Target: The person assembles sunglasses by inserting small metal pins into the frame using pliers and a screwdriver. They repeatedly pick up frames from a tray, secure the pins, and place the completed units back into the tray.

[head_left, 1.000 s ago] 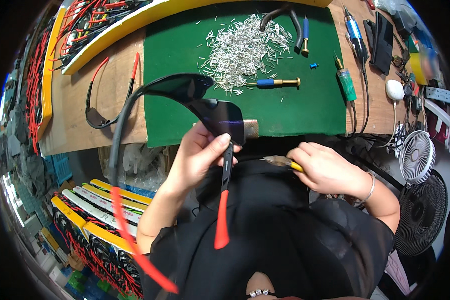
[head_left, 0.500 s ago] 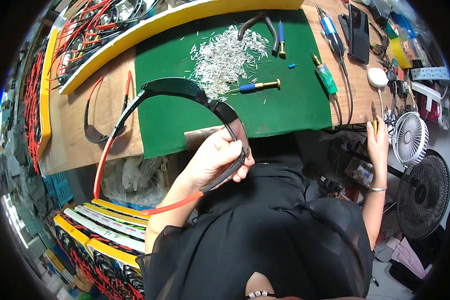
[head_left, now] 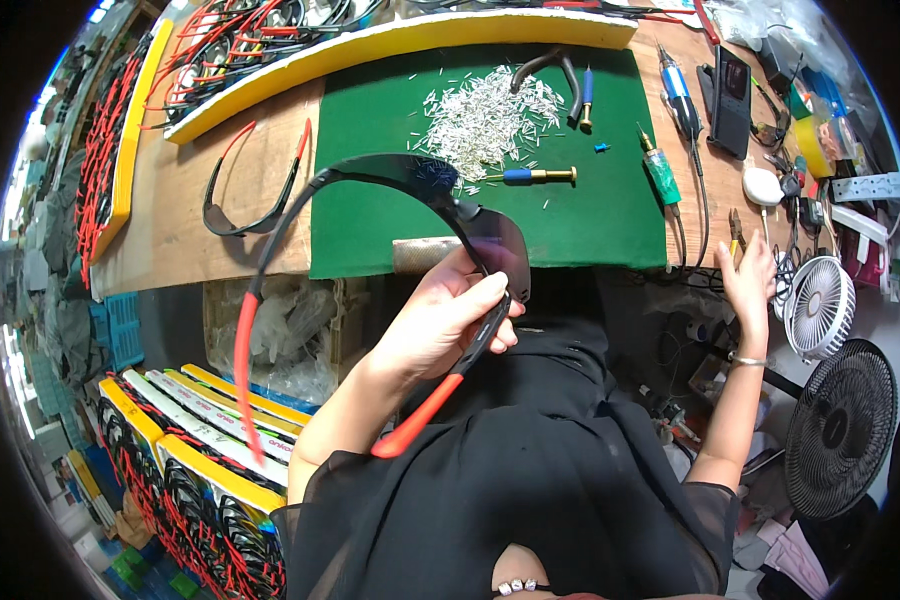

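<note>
My left hand point(head_left: 448, 318) grips a pair of black sunglasses point(head_left: 410, 175) with red temple tips at the right hinge, holding them up in front of the green mat point(head_left: 370, 215). One red-tipped arm hangs down to the left, the other slants below my palm. My right hand point(head_left: 748, 280) is stretched out to the right edge of the bench, fingers spread, next to a pair of yellow-handled pliers point(head_left: 734, 232); I cannot tell whether it touches them. A heap of small silver pins point(head_left: 480, 115) lies on the mat.
Another black and red glasses frame point(head_left: 245, 190) lies on the wooden bench. Screwdrivers point(head_left: 535, 176), a soldering iron point(head_left: 682, 100) and a dark phone point(head_left: 730, 85) lie by the mat. Two fans point(head_left: 818, 305) stand at the right. Trays of frames point(head_left: 170, 440) sit lower left.
My right hand left my lap and reached far right to the bench edge. My left hand has lifted and turned the sunglasses, so the lens faces up over the mat.
</note>
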The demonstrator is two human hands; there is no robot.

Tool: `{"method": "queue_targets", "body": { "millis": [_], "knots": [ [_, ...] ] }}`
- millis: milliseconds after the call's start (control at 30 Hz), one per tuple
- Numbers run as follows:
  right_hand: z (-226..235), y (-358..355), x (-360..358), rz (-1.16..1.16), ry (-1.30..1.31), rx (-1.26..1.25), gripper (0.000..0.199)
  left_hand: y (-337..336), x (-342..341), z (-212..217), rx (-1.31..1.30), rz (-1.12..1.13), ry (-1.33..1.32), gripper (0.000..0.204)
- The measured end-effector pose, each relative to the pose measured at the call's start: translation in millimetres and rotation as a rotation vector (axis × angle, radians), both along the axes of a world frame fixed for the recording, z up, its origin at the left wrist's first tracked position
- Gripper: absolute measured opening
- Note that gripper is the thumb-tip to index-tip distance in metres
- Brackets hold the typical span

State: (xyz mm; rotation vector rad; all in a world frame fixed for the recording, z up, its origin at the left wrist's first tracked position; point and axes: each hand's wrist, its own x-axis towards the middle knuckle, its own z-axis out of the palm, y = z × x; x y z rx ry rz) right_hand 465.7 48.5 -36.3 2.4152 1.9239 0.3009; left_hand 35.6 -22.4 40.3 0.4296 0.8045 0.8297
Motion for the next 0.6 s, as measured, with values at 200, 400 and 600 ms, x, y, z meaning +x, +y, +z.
{"method": "queue_targets", "body": {
  "millis": [200,400,600],
  "knots": [
    [119,-30,-165,0.578,1.11,-0.141,0.053,10,14,-3,0.137,-0.05,0.272,0.02],
    [78,3,-248,0.98,1.275,-0.134,0.016,11,22,-19,0.255,0.028,0.281,0.026],
    [93,-5,-264,0.9,1.199,-0.045,0.008,-18,11,-12,0.003,0.006,-0.07,0.049]
  ]
}}
